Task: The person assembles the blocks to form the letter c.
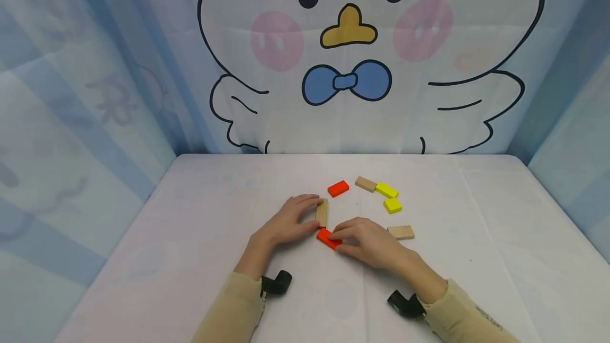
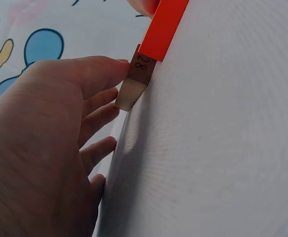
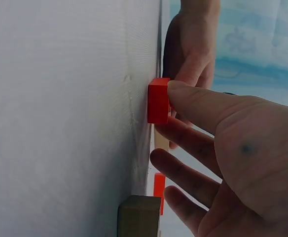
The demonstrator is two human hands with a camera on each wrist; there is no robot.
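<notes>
My left hand [image 1: 286, 220] spans a plain wooden block [image 1: 322, 213], thumb at its near end and fingers at its far end. In the left wrist view the block's end [image 2: 140, 69] bears dark marks like "28". My right hand [image 1: 370, 243] pinches a red block [image 1: 326, 237] between thumb and fingers. This red block lies at an angle against the near end of the wooden block, seemingly touching it. In the right wrist view the thumb presses the near part of the red block [image 3: 158, 102], with the other fingers beyond it.
Another red block [image 1: 338, 189] lies beyond my hands. To its right are a wooden block [image 1: 365, 183] and two yellow blocks, one long [image 1: 386, 190] and one shorter [image 1: 393, 205]. A further wooden block [image 1: 401, 232] rests behind my right hand. A printed curtain [image 1: 348, 126] hangs behind the white-covered table [image 1: 167, 258].
</notes>
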